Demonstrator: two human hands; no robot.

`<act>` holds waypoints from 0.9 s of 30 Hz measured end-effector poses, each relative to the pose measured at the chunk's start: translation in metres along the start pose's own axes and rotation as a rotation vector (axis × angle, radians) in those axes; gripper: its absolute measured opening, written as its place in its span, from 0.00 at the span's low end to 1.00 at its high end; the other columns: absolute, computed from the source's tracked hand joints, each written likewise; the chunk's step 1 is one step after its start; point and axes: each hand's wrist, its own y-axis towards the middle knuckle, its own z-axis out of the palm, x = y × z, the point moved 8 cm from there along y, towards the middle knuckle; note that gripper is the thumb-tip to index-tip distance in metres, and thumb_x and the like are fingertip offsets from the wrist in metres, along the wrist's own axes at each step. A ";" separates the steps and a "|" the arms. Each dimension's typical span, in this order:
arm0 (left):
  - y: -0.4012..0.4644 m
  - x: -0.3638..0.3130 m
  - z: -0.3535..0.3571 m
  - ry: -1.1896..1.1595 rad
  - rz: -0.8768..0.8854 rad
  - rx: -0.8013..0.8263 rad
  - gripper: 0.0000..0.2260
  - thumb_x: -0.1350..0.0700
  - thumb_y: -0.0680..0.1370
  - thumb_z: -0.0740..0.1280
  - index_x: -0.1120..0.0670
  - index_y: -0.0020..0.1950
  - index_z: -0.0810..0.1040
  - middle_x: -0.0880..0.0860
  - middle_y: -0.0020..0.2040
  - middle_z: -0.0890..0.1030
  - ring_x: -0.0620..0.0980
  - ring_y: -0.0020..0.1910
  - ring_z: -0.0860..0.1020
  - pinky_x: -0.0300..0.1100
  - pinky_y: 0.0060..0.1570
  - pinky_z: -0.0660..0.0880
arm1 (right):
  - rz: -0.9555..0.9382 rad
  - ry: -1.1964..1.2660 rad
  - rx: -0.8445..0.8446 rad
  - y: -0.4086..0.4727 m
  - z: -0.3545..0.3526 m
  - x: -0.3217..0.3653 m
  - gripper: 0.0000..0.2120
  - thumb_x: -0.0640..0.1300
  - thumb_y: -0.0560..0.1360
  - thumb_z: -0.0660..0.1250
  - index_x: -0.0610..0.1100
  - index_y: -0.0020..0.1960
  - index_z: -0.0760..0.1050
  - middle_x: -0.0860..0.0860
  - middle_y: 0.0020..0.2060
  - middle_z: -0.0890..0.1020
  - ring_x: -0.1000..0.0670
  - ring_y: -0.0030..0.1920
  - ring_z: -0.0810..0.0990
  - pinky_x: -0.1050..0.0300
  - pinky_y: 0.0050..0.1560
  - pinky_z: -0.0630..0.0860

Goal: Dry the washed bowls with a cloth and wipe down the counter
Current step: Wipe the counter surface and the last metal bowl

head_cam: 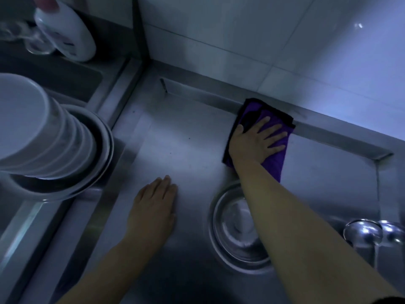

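The right hand (258, 141) lies flat on the purple cloth (274, 159), fingers straight and spread, palm pressing the folded fabric onto the stainless steel counter (175, 139); a broad, flat press like this looks meant to keep as much cloth as possible on the metal while wiping. The cloth sits against the raised back ledge of the counter, just below the tiled wall (219, 40), so the stroke appears to be working the far edge, where water would collect. The left hand (155, 205) rests open on the counter nearer the person than the cloth and to its left, fingers together and relaxed, holding nothing, probably bracing the body during the reach. The stack of white bowls (43, 139), nested in a wider dish, stands well to the left of the cloth, seemingly parked clear of the wiping. A steel bowl (232, 227) sits near the cloth on the person's side, partly under the right forearm. A white bottle (65, 34) stands far left of the cloth; its label is blurred and unreadable.
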 end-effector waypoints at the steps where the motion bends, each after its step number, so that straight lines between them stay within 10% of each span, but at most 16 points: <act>1: 0.000 0.003 0.001 -0.009 0.002 -0.002 0.35 0.56 0.50 0.82 0.60 0.56 0.81 0.61 0.58 0.80 0.60 0.54 0.80 0.56 0.51 0.76 | -0.062 -0.007 -0.010 -0.005 0.004 0.020 0.37 0.61 0.78 0.50 0.41 0.77 0.40 0.36 0.75 0.43 0.32 0.74 0.39 0.30 0.69 0.37; 11: -0.015 0.047 -0.002 0.016 -0.059 -0.048 0.31 0.54 0.55 0.80 0.59 0.56 0.81 0.58 0.59 0.80 0.58 0.56 0.80 0.53 0.51 0.77 | -0.883 -0.128 0.074 -0.087 0.046 0.184 0.30 0.61 0.79 0.46 0.53 0.77 0.43 0.42 0.77 0.45 0.36 0.75 0.39 0.33 0.70 0.35; 17: -0.012 0.031 -0.010 0.083 -0.018 -0.051 0.31 0.54 0.54 0.81 0.59 0.56 0.81 0.59 0.58 0.80 0.59 0.55 0.80 0.52 0.48 0.78 | -1.130 -0.182 0.138 -0.106 0.048 0.167 0.31 0.63 0.78 0.47 0.56 0.77 0.43 0.46 0.77 0.45 0.41 0.76 0.39 0.37 0.72 0.39; 27: 0.022 -0.038 -0.020 0.094 0.130 -0.094 0.33 0.56 0.54 0.81 0.62 0.57 0.79 0.62 0.59 0.80 0.62 0.55 0.79 0.57 0.52 0.76 | -0.711 -0.151 0.019 -0.013 -0.002 0.006 0.33 0.65 0.77 0.50 0.53 0.77 0.47 0.47 0.77 0.49 0.42 0.76 0.42 0.41 0.73 0.41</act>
